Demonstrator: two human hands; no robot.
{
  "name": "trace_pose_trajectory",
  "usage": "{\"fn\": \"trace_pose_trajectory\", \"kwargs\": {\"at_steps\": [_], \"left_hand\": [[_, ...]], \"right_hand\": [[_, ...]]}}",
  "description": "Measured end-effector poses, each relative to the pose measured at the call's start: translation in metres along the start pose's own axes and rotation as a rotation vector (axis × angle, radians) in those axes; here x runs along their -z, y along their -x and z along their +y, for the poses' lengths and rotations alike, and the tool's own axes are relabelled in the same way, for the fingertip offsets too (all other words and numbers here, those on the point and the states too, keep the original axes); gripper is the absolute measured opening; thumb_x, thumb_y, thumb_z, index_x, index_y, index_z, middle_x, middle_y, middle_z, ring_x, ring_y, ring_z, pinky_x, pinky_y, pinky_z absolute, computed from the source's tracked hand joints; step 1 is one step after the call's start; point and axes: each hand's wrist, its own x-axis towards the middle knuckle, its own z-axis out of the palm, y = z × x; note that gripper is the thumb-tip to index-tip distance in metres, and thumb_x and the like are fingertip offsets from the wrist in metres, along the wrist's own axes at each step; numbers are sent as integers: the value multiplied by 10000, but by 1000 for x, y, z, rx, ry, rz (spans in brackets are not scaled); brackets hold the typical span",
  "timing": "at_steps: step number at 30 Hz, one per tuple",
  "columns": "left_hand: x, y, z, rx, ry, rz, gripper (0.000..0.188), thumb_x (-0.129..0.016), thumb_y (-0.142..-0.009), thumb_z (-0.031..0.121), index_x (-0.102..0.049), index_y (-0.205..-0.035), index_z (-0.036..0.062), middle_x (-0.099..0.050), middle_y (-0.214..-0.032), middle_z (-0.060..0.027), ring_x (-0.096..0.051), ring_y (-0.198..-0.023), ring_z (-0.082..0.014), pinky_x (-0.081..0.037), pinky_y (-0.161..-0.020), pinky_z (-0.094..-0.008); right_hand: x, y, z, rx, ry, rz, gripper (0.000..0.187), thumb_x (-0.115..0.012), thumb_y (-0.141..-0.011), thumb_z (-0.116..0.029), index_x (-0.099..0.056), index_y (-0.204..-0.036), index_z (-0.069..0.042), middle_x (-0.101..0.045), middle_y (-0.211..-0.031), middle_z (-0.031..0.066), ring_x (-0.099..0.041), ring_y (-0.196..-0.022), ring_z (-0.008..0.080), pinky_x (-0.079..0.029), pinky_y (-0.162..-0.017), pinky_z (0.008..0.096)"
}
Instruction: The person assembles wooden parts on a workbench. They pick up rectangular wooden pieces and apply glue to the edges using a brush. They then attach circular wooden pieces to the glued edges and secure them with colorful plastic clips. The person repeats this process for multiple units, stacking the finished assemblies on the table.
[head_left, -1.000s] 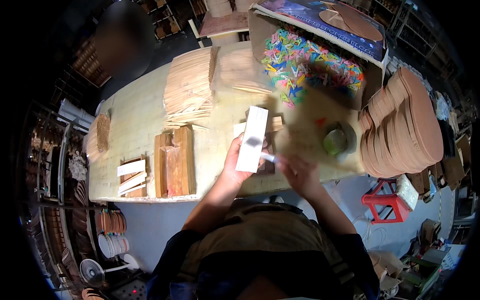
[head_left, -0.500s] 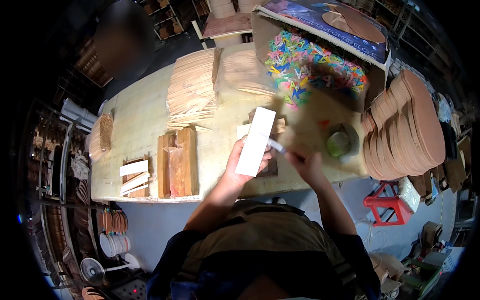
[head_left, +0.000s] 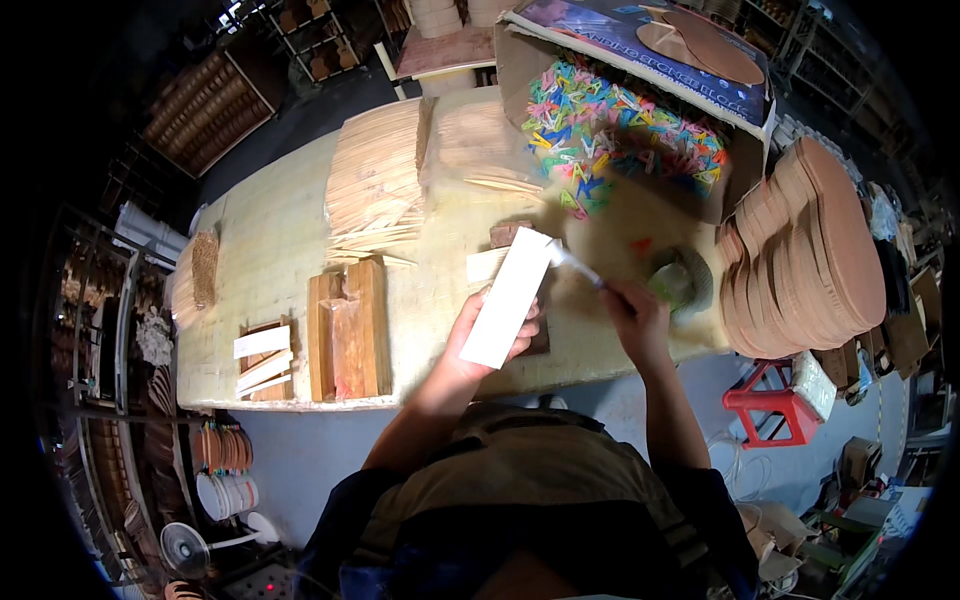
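A white rectangular board [head_left: 506, 300] lies tilted in my left hand [head_left: 468, 338], whose fingers wrap round its edge from beneath. My right hand [head_left: 638, 318] is closed on the handle of a small brush [head_left: 575, 264]. The brush's whitish head meets the board's upper right corner; its handle is partly blurred. Beyond the board are a brown block [head_left: 508, 233] and a pale piece of wood [head_left: 484, 265], both partly hidden behind it. A green-and-grey round container [head_left: 682, 280] stands to the right of my right hand.
On the table [head_left: 280, 220] are stacked thin wood strips [head_left: 375, 165], a wooden trough [head_left: 347, 330] and a small box of white pieces [head_left: 264, 355]. A carton of colourful clips [head_left: 620, 120] stands at the back. Guitar-shaped panels [head_left: 800, 260] are stacked right, above a red stool [head_left: 768, 405].
The brush has moved from the board's right edge up to its upper right corner. My right hand has shifted right. A dark blurred shape at the upper left has gone from view.
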Motion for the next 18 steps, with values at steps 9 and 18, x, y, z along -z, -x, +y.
{"fn": "trace_pose_trajectory", "kwargs": {"at_steps": [9,18], "left_hand": [[-2,1,-4,19,-137,-23,551,-522,-828,418,-513,-1128,-44,-489,-910,-102,-417,-700,-176,-328,-513,-255],[13,3,-3,18,-70,-194,521,-495,-888,374,-457,-1265,16,-506,-1059,-128,-451,-798,-206,-395,-598,-272]], "right_hand": [[12,-18,-7,-58,27,86,139,-687,-812,-76,-700,-936,-16,-649,-763,120,-626,-631,220,-477,-576,312],[-4,-16,-16,112,131,142,165,-705,-783,-80,-692,-941,-37,-653,-786,116,-627,-681,260,-493,-578,350]]}}
